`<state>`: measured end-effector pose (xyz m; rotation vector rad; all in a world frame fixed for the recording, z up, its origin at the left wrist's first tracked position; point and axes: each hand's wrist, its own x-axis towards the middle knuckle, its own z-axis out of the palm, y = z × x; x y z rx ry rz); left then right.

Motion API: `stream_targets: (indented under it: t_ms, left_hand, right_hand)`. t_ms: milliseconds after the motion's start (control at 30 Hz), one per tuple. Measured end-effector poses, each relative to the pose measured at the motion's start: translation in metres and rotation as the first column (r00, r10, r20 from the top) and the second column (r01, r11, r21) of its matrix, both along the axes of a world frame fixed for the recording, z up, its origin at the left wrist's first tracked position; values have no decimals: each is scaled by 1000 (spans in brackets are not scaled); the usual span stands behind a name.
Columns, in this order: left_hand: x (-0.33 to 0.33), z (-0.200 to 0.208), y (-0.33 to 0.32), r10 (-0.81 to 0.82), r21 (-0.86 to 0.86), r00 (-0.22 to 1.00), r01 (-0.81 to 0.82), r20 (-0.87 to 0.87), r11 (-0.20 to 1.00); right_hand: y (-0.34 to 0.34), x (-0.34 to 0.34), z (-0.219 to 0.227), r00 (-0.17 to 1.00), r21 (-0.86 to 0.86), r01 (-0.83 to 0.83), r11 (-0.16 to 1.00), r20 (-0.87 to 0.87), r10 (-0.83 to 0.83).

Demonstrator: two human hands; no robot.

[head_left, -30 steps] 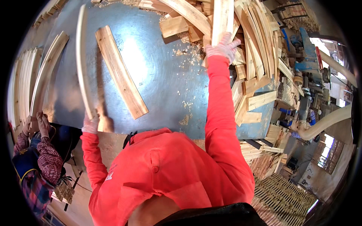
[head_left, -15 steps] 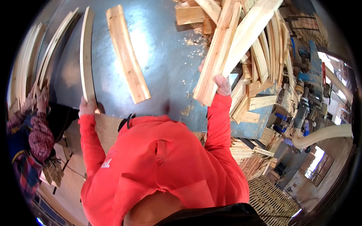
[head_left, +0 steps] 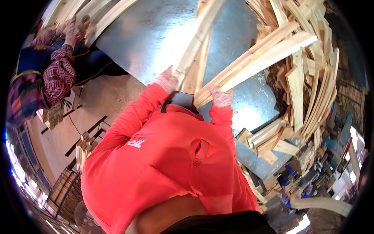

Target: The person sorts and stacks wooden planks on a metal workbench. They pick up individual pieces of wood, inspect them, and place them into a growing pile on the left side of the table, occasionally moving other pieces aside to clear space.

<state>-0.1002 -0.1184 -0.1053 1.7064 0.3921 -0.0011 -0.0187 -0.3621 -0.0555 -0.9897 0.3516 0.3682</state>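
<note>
My left hand [head_left: 166, 80], in a thin pale glove, is closed on the near end of a long wooden board [head_left: 199, 37] that slants away up the metal table [head_left: 136, 35]. Under and beside that board lies a second, knotty board [head_left: 202, 58], partly covered by it. My right hand [head_left: 222, 96], also gloved, grips the near ends of several long boards [head_left: 255, 62] bunched side by side. They slant away to the far right, and their near ends come close to my chest.
A heap of boards and offcuts [head_left: 307, 84] covers the table's right side, with short offcuts [head_left: 269, 138] nearer me. At the left, a co-worker's hands [head_left: 74, 31] touch long boards [head_left: 111, 17]. Stacked wood [head_left: 64, 197] stands low on the left; machinery [head_left: 311, 175] is at the right.
My view has turned. My left hand has brought its board rightward, over the loose board and close to my right hand. The right-hand boards now lean farther right.
</note>
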Motion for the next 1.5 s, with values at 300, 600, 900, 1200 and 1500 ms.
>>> stream_targets:
  t_ms: [300,600,900,1200,1500]
  left_hand:
    - [23,40,-9,-202,-298,962,141,-184,944]
    - [21,97,63,-63,-418,958,-63,-280,906]
    - [0,82,189,294,661,743,256,-602,705]
    - [32,123,129,301,963,946,36,-119,265]
    - [91,93,-85,-56,657,802,525,-595,541]
  right_hand:
    - [106,13,38,960,-668,-189,720,30,280]
    - [66,30,63,971,-271,27,962,235,39]
    - [29,24,28,995,-337,-101,936,-11,104]
    - [36,22,8,975,-296,-205,933,-146,168]
    - [10,19,6,971,-260,-167,951,-209,114]
